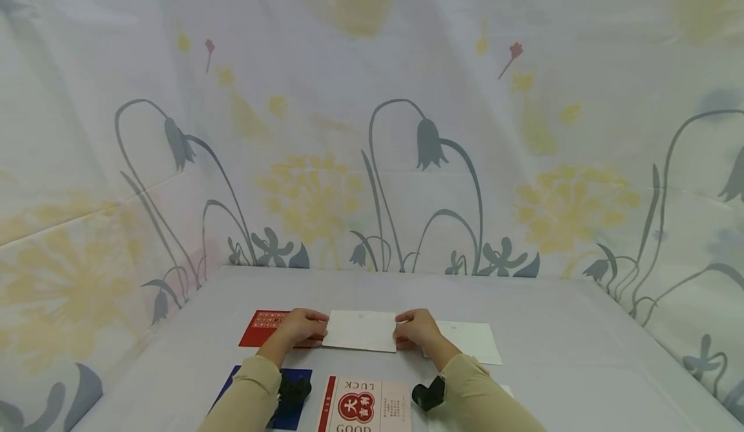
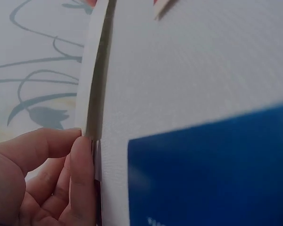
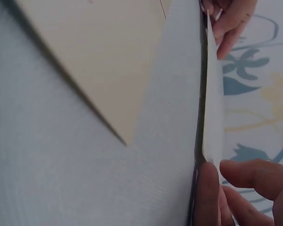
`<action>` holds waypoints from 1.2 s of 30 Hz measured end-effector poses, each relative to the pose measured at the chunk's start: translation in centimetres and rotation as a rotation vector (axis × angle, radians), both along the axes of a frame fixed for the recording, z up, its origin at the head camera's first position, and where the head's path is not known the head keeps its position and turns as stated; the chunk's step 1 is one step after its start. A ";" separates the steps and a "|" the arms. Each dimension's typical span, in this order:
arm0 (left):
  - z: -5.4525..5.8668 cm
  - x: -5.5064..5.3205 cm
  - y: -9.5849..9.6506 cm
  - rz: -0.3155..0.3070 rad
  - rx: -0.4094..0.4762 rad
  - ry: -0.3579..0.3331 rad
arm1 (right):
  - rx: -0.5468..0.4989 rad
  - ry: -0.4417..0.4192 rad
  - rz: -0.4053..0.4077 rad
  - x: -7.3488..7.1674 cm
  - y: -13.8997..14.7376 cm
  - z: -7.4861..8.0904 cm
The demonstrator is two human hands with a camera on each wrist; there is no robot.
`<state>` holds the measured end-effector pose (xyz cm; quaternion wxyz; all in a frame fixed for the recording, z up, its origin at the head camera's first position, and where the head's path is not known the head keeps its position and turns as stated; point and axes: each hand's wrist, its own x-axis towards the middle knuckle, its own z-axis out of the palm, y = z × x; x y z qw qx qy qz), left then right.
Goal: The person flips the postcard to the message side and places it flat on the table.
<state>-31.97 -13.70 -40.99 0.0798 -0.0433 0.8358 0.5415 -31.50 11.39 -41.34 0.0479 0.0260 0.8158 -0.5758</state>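
Left hand [image 1: 302, 330] and right hand [image 1: 417, 330] each pinch 1 end of a white card [image 1: 360, 330]; grip at both ends probably keeps it level and unbent; card mid-tabletop [image 1: 372, 290], between red card [image 1: 258, 330] and 2nd white card [image 1: 472, 340]; blue card [image 1: 296, 412] and GOOD LUCK card [image 1: 392, 390] nearer the person; all thin, straight-edged; blue smooth, tabletop finely textured.

Card [image 1: 359, 330] between the hands [image 1: 304, 327] [image 1: 417, 329]
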 end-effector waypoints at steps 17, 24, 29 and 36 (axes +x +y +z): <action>0.3 -0.5 1.0 0.030 -0.065 -0.040 | 0.073 -0.027 0.037 -0.3 0.4 0.1; 0.4 -0.3 0.7 0.070 -0.032 0.022 | 0.094 0.003 0.052 0.0 0.3 0.3; 0.6 -0.1 0.2 0.055 -0.023 0.081 | 0.072 0.067 0.096 0.6 0.5 0.8; 1.1 0.7 0.1 0.001 -0.003 0.165 | 0.062 0.144 0.156 1.3 0.9 2.0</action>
